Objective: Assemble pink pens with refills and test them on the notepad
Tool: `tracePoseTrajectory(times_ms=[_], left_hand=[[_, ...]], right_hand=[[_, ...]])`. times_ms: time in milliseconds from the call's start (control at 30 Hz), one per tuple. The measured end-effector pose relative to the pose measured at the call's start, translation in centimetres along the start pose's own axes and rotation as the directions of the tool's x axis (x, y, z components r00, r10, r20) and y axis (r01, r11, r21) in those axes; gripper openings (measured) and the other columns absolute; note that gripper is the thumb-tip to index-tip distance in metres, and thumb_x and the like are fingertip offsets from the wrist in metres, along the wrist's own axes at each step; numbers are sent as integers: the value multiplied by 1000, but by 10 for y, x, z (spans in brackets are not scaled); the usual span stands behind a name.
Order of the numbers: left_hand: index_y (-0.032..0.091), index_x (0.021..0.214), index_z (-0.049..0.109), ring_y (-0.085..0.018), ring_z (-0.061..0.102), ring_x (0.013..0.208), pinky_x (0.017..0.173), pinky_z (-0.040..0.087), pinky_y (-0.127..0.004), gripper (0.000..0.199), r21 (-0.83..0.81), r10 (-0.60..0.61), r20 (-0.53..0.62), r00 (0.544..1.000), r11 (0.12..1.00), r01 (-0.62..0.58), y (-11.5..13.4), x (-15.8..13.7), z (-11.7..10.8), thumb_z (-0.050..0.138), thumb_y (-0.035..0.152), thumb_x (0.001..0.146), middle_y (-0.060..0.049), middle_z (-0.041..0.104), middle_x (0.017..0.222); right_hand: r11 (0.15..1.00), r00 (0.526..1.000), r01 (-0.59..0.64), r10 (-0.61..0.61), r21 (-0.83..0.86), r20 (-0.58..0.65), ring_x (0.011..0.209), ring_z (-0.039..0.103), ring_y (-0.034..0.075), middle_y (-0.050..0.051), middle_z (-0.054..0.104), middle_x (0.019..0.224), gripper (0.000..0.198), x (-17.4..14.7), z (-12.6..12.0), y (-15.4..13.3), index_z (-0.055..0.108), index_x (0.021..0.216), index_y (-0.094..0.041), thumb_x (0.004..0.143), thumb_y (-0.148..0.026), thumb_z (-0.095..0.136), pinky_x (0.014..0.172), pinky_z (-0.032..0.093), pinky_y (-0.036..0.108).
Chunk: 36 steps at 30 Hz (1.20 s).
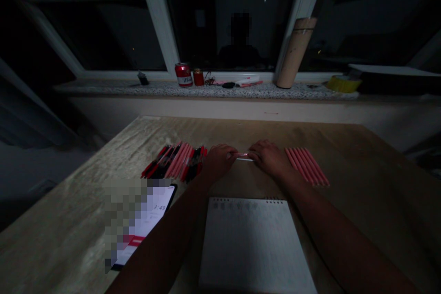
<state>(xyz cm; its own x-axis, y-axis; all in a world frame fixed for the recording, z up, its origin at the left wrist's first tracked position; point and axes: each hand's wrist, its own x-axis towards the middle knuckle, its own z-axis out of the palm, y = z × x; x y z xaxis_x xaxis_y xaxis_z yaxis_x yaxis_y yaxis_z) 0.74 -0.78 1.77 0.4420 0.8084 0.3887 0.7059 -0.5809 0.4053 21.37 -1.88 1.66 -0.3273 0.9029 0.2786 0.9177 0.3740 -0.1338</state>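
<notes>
Above the middle of the table, my left hand (219, 160) and my right hand (268, 156) face each other with fingers closed on the two ends of a slim pink pen (243, 154). The pen lies crosswise between them, with a white strip along its near side. Left of my left hand is a spread of pens (177, 160), some pink, others red and black. A neat row of pink pens (306, 166) lies to the right of my right hand. Between my forearms rests a spiral-bound pad (253, 248).
A phone (151, 220) with a lit screen lies at the left, partly behind my left forearm. On the windowsill stand a red can (183, 75), a smaller red container (198, 77), a tall tan cylinder (296, 53) and a yellow roll of tape (343, 84). The room is dim.
</notes>
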Motion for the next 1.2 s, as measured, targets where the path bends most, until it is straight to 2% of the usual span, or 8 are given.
tracePoseTrajectory(times_ms=[167,300,533,733,933,1200], left_hand=[[20,89,67,-17,58,87,80,40,-29,24,29,-18,-6,1000,999,18,-2,0,2,50,37,85,-2,67,91],[21,88,67,-17,58,87,81,40,-30,25,54,-30,-15,999,998,31,-3,0,3,49,38,85,-2,67,91],[21,91,66,-18,57,90,85,38,-31,23,144,-54,-13,998,988,55,-4,-1,1,48,35,85,-4,67,95],[20,89,65,-19,57,88,81,38,-33,20,271,-72,-42,996,959,81,-5,-2,-6,47,28,84,-5,66,93],[20,89,65,-20,57,90,81,37,-34,20,304,-99,-38,994,947,106,-4,-2,-7,47,27,84,-6,66,93],[20,88,65,-21,58,87,80,38,-34,21,322,-74,-13,997,944,74,-2,-2,-7,45,27,84,-6,66,90]], right_hand=[[999,997,24,-21,-36,71,98,51,22,9,63,100,29,1,7,6,66,100,-20,91,-36,44,84,34,32],[999,996,37,-35,-22,84,96,51,21,8,63,100,27,3,13,10,66,99,-21,91,-34,44,82,33,32],[998,998,47,-48,32,34,96,51,20,10,62,97,31,2,9,8,63,100,-17,92,-36,40,84,33,31],[994,995,89,-86,69,-51,92,52,20,9,63,95,29,-4,2,8,62,99,-16,92,-34,41,81,36,31],[989,990,121,-115,82,-80,92,52,20,9,63,94,28,-5,3,9,62,99,-16,92,-34,42,82,36,32],[985,984,157,-150,72,-99,93,51,20,8,63,96,28,-6,0,4,61,100,-17,92,-34,41,83,36,32]])
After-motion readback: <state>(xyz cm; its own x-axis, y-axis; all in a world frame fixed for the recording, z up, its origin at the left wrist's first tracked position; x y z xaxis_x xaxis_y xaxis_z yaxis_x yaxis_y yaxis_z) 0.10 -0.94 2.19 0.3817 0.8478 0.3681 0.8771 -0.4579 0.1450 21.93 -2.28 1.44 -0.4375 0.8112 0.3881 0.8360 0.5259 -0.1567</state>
